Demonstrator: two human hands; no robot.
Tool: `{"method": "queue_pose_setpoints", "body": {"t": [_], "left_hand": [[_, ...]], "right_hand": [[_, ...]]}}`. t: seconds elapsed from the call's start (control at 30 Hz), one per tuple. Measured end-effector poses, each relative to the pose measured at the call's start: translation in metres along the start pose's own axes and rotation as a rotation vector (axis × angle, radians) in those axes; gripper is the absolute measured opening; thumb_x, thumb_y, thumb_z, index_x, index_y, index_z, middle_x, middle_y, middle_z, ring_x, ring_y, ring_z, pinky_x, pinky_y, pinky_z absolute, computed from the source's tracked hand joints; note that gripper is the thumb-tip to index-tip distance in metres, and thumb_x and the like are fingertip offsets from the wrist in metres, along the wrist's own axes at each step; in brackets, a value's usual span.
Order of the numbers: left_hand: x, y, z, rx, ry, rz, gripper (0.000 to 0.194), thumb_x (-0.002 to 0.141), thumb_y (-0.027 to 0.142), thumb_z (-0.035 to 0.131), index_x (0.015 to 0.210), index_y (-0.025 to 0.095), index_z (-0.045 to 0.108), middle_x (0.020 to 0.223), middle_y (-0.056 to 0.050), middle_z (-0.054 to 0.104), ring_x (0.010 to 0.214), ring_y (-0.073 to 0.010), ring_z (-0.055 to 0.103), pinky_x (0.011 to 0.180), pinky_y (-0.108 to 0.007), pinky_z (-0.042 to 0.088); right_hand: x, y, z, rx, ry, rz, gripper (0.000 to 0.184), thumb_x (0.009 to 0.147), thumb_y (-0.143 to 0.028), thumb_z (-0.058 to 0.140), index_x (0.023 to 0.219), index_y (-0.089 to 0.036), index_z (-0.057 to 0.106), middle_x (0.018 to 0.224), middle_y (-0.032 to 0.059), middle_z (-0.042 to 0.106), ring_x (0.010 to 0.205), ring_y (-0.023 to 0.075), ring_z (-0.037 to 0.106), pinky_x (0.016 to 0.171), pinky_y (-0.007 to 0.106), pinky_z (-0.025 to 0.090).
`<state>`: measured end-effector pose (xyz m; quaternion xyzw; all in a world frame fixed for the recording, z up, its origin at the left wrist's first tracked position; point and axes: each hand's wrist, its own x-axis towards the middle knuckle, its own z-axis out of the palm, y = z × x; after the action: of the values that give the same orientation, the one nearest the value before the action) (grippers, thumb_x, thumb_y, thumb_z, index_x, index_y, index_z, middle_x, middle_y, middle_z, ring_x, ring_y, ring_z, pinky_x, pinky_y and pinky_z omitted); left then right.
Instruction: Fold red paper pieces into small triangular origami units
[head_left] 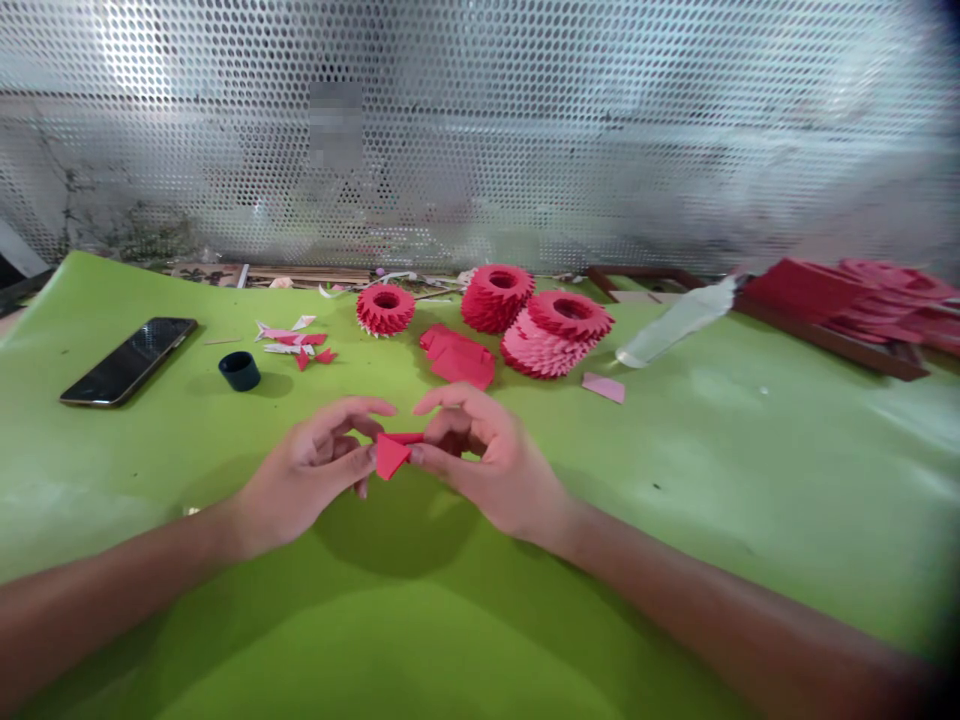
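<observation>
Red paper triangle (391,456) pinched between both hands, just above green tabletop (675,450).

Left hand (304,478): thumb and fingertips gripping the left corner; right hand (480,465): fingertips pressed together on the upper edge, where even pressure would suit a crisp fold.

The scene is bright, with light seeming to come from ahead and above. Strong glare washes out the upper left of the perforated metal screen (225,110), and a pixelated block (335,127) hides 1 patch of it. Paler sheen lies across the right of the green surface (840,450). A soft, dark shadow (397,530) falls beneath the 2 hands, the left hand (304,475) and the right hand (487,465), toward the camera. The red paper (394,450) between them looks fairly sharp. Wide-angle distortion bends the surface edges, the right forearm (750,610) blurs toward the frame edge, and the top right corner darkens.
</observation>
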<state>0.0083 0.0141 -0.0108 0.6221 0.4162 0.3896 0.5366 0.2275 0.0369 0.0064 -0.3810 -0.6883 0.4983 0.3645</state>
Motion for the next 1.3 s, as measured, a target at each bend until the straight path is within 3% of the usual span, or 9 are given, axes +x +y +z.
{"method": "queue_pose_setpoints", "body": {"t": [0.13,0.27,0.47,0.77,0.93,1.17,1.3], "left_hand": [[-0.003,0.002,0.005,0.143,-0.075,-0.056,0.037,0.1,0.051,0.047,0.096,0.018,0.064,0.077,-0.002,0.061,0.064,-0.0133,0.055,0.058,-0.025,0.049],[-0.006,0.01,0.011,0.223,-0.141,-0.029,0.045,0.104,0.051,0.033,0.086,0.019,0.06,0.074,-0.001,0.058,0.066,-0.015,0.055,0.06,-0.027,0.048],[-0.008,0.011,0.014,0.133,-0.168,-0.025,0.043,0.103,0.052,0.037,0.091,0.018,0.061,0.082,-0.003,0.06,0.071,-0.0161,0.057,0.065,-0.029,0.049],[0.001,0.003,0.005,0.096,-0.134,-0.154,0.036,0.098,0.051,0.045,0.085,0.019,0.055,0.069,0.003,0.052,0.057,-0.0118,0.047,0.054,-0.024,0.04],[0.001,0.012,0.005,0.313,-0.226,-0.188,0.036,0.096,0.046,0.045,0.072,0.019,0.049,0.061,0.005,0.044,0.053,-0.0107,0.037,0.049,-0.023,0.028],[-0.003,0.021,0.003,0.539,-0.213,-0.019,0.035,0.097,0.042,0.036,0.074,0.019,0.05,0.063,0.003,0.047,0.054,-0.0122,0.04,0.048,-0.024,0.029],[-0.004,0.019,0.002,0.716,-0.167,0.164,0.023,0.092,0.032,0.048,0.084,0.016,0.062,0.064,0.001,0.058,0.051,-0.0116,0.046,0.046,-0.023,0.032]], "right_hand": [[0.0,-0.001,0.003,0.124,-0.032,0.064,0.045,0.079,-0.041,0.079,0.111,-0.021,0.056,0.074,-0.0019,0.067,0.056,0.0106,0.055,0.05,0.022,0.042],[-0.002,0.001,0.007,0.145,-0.057,0.097,0.046,0.078,-0.04,0.08,0.112,-0.02,0.056,0.078,-0.0005,0.068,0.059,0.0106,0.057,0.053,0.022,0.043],[-0.004,0.003,0.01,0.142,-0.058,0.065,0.038,0.082,-0.035,0.075,0.112,-0.021,0.057,0.079,-0.0005,0.066,0.063,0.0117,0.057,0.055,0.024,0.044],[-0.002,-0.002,0.003,-0.029,-0.152,0.07,0.039,0.088,-0.04,0.07,0.119,-0.02,0.057,0.083,0.0005,0.067,0.069,0.0126,0.059,0.057,0.022,0.045],[-0.001,-0.003,0.001,-0.206,-0.161,0.039,0.02,0.088,-0.036,0.069,0.096,-0.018,0.067,0.076,-0.0007,0.066,0.064,0.0101,0.055,0.051,0.018,0.038],[-0.001,-0.003,0.003,-0.256,-0.164,0.074,0.033,0.093,-0.036,0.059,0.067,-0.015,0.061,0.055,-0.0042,0.052,0.047,0.0058,0.039,0.042,0.019,0.026],[-0.002,-0.005,0.003,-0.195,-0.12,0.119,0.036,0.095,-0.037,0.055,0.066,-0.016,0.061,0.057,-0.0024,0.057,0.046,0.006,0.041,0.041,0.019,0.027]]}}
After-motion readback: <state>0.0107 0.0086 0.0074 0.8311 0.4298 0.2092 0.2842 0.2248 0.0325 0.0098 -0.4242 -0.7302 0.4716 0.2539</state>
